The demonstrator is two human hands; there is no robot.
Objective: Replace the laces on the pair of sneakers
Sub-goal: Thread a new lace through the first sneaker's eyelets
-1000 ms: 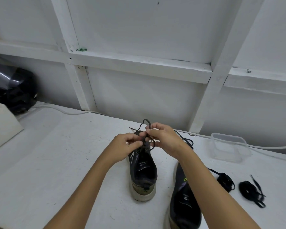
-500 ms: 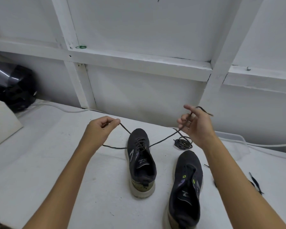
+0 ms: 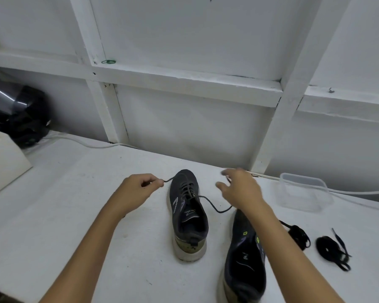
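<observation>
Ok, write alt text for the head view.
A left hand pinches one end of a dark lace threaded through the left sneaker, while the right hand hovers open beside the toe. A second sneaker and two black lace bundles lie to the right.

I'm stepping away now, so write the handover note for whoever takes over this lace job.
Left hand pinches one end of the old lace. Right hand is open, holding nothing; the other end lies slack on the table.
Left sneaker is untied but threaded. Right sneaker is partly hidden by the forearm. Two coiled black laces lie to the right.
Done: bow undone. Left: unthread, fit new laces.
</observation>
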